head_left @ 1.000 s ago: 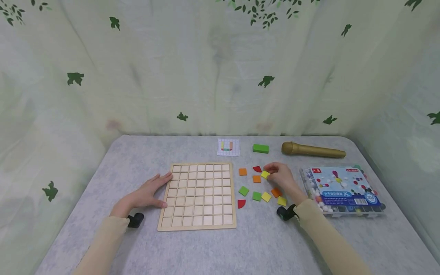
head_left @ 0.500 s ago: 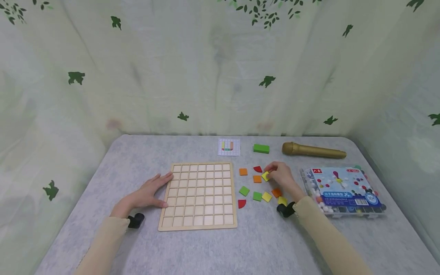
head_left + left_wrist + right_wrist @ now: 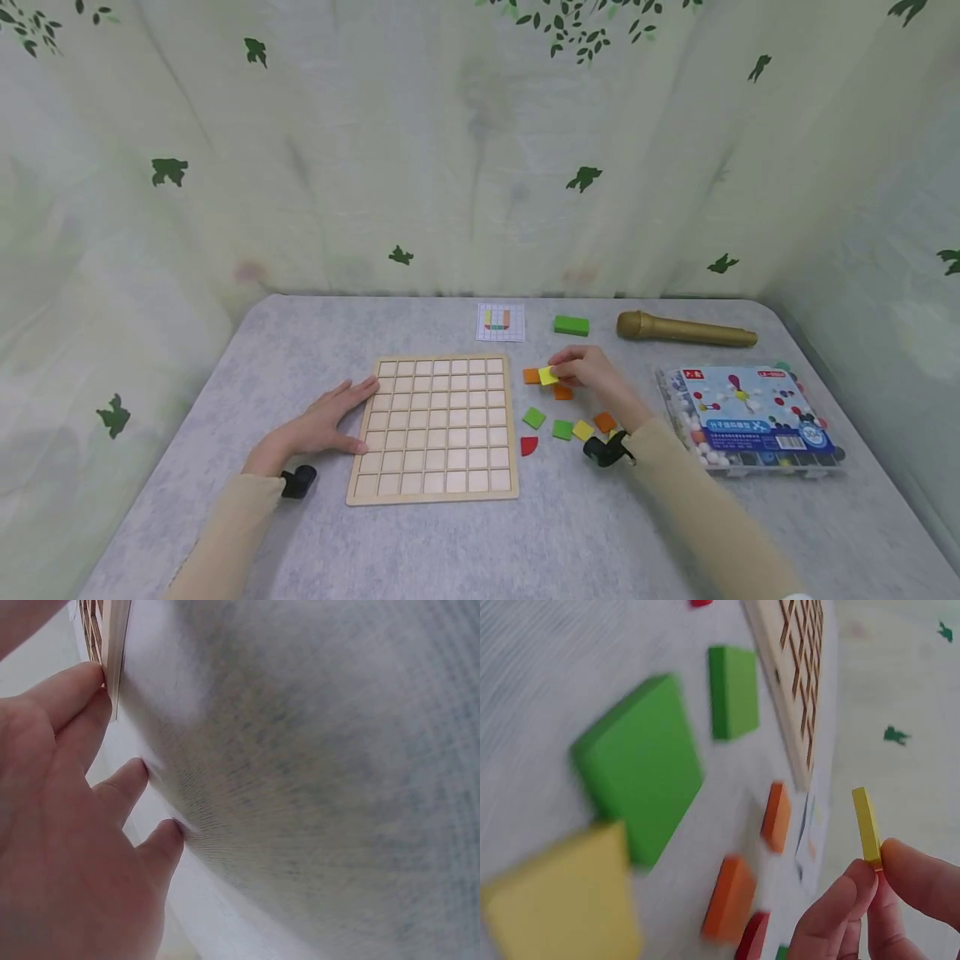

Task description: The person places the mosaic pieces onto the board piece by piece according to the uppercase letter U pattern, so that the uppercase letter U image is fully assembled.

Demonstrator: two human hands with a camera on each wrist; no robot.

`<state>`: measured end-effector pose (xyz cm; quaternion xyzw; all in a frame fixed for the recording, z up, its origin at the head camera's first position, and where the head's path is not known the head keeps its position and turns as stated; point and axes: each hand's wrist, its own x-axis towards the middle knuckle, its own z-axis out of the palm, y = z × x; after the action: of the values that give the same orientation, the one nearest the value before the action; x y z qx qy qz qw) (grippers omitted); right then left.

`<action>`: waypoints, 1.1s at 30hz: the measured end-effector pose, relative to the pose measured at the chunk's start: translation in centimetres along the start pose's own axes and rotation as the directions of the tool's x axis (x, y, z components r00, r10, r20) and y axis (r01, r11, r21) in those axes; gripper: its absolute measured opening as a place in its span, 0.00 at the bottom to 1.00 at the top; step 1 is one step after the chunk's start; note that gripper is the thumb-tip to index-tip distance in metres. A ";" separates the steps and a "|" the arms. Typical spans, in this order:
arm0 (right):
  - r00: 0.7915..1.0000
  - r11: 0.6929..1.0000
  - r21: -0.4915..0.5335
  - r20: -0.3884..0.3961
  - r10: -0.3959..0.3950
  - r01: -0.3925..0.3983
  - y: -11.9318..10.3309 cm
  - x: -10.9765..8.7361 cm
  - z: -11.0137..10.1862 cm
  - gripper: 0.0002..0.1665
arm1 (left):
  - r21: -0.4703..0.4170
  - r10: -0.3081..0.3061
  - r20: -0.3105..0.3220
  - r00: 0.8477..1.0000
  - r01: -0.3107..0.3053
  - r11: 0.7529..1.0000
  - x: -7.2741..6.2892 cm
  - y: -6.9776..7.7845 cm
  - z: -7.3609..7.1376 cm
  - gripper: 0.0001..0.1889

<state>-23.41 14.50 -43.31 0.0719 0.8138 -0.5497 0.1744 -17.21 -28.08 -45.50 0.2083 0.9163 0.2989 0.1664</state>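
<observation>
Between thumb and fingertips my right hand (image 3: 588,373) pinches a yellow square tile (image 3: 867,825), lifted above the table. Below and around it lie orange square tiles (image 3: 777,816), green square tiles (image 3: 649,761) and a yellow one (image 3: 582,430). In the head view this hand covers the red quarter-round tile (image 3: 754,937), which the right wrist view shows in part. My left hand (image 3: 322,422) rests at the left edge of the wooden grid board (image 3: 433,502), fingers spread. In the left wrist view its fingertips (image 3: 91,675) touch the board's side, others the tabletop.
A small pattern card (image 3: 500,335) lies behind the board, with a green block (image 3: 572,326) to its right. A gold microphone-shaped object (image 3: 686,330) is at the back right. A clear box of molecule-model parts (image 3: 750,408) stands right of my right hand.
My right hand has lifted the yellow tile from among the loose pieces and moved it left, toward the board. My left hand has stayed at the board's edge.
</observation>
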 end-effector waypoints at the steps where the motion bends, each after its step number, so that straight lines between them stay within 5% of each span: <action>1: 1.000 1.000 -0.001 0.014 -0.011 0.011 -0.3 0.1 0.5 0.11 | 0.000 0.002 0.001 1.000 -0.002 1.000 0.0 0.0 0.0 0.55; 20: 0.954 0.972 0.149 0.212 -0.212 0.182 -4.3 2.1 11.2 0.05 | -0.003 -0.009 0.020 1.000 0.009 1.000 0.3 0.2 0.3 0.54; 33: 0.960 0.973 0.039 0.155 -0.232 0.228 -6.4 2.5 18.0 0.02 | 0.001 -0.024 0.032 0.999 0.024 1.000 0.3 0.0 -0.1 0.54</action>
<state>-24.01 -4.75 -44.63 -0.0653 0.7945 -0.5785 0.1729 -17.48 -28.00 -45.44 0.2018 0.9160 0.2935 0.1845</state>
